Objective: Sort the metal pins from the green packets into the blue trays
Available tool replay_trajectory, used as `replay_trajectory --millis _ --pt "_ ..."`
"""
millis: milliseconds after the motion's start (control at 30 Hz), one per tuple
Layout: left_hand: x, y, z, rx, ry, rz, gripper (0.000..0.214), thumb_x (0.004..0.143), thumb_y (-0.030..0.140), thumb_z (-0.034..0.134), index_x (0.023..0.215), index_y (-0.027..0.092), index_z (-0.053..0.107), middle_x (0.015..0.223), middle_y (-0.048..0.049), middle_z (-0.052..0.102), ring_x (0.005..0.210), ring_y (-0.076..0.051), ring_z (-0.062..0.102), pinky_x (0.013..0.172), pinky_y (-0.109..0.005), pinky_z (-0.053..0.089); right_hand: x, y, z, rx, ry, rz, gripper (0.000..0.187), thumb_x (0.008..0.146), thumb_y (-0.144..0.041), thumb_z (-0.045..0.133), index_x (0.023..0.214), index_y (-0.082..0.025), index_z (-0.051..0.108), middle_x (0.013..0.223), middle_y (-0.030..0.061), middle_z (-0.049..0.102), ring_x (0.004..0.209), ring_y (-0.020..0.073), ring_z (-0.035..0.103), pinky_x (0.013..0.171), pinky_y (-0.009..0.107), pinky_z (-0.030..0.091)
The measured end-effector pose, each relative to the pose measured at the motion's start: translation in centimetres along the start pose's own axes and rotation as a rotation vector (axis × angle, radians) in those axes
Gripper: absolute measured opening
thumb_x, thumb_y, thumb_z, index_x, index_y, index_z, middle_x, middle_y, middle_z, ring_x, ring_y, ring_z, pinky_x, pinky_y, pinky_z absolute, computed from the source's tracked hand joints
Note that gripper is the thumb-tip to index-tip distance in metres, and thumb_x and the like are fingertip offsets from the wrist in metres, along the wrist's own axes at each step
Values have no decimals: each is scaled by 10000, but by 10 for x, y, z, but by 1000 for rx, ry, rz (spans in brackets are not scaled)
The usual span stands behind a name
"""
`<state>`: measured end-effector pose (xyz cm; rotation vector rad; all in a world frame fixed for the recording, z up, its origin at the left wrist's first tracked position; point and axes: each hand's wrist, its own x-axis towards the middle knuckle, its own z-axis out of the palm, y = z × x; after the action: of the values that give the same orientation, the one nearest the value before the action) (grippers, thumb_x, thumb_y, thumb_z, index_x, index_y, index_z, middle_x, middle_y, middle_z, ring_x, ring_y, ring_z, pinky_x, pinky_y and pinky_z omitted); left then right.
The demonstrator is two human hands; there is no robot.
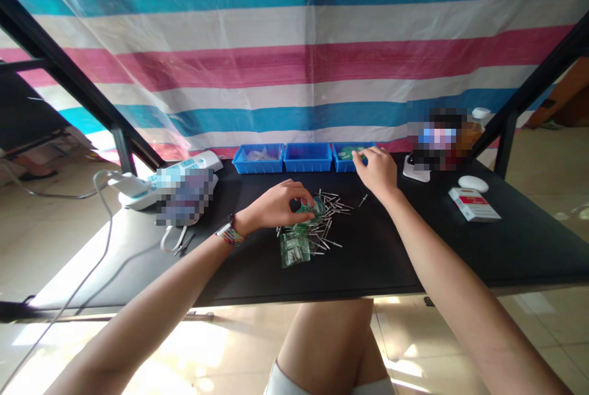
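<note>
My left hand (283,203) hovers over a pile of pop rivets (329,214), thumb and forefinger curved round a small green plastic bag (315,208). Another green bag (295,249), with rivets showing in it, lies flat at the near side of the pile. My right hand (378,168) is at the right blue tray (352,165), thumb and fingers stretched over its rim, just beside green packets (346,153) inside. One rivet (363,200) lies apart, right of the pile. The undersides of my right fingers are hidden.
A middle blue tray (307,165) and a left blue tray (258,166) holding clear plastic adjoin the right one. A power strip (197,163) with cables stands left. At right are a red-white box (473,205), a white mouse-shaped object (473,184) and a stand (416,169).
</note>
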<state>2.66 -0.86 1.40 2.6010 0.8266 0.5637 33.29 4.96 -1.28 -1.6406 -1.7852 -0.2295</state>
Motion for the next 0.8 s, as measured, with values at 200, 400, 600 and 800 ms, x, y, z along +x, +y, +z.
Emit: replay_trajectory --millis 200,400,600,800 --pt "-1 -1 7 39 32 -30 327 894 448 773 1141 234 756 1106 -76 701 1039 -250 641 938 -362 500 0 -3 5 -60 93 -41 361 1041 -373 480 1135 -154 751 1115 189 709 1095 353 599 998 468 420" --pt "-1 2 7 98 37 -35 272 903 404 751 1111 229 760 1065 -60 727 983 -229 669 894 -330 506 0 -7 9 10 178 -85 297 1012 -327 530 1177 -161 712 1146 169 705 1110 343 608 989 457 436" --pt "-1 5 -1 214 95 -15 167 958 295 614 967 204 754 924 -42 749 816 -177 681 739 -276 476 -2 -12 10 91 172 -126 245 1008 -297 532 1142 -179 700 1127 156 718 1090 331 628 983 455 458" --pt "-2 1 -4 287 263 -94 256 1003 282 531 863 172 716 789 -35 700 672 -142 597 622 -263 381 -6 -27 10 270 152 -164 213 982 -269 554 1116 -201 705 1126 127 726 1113 311 647 1030 468 481"
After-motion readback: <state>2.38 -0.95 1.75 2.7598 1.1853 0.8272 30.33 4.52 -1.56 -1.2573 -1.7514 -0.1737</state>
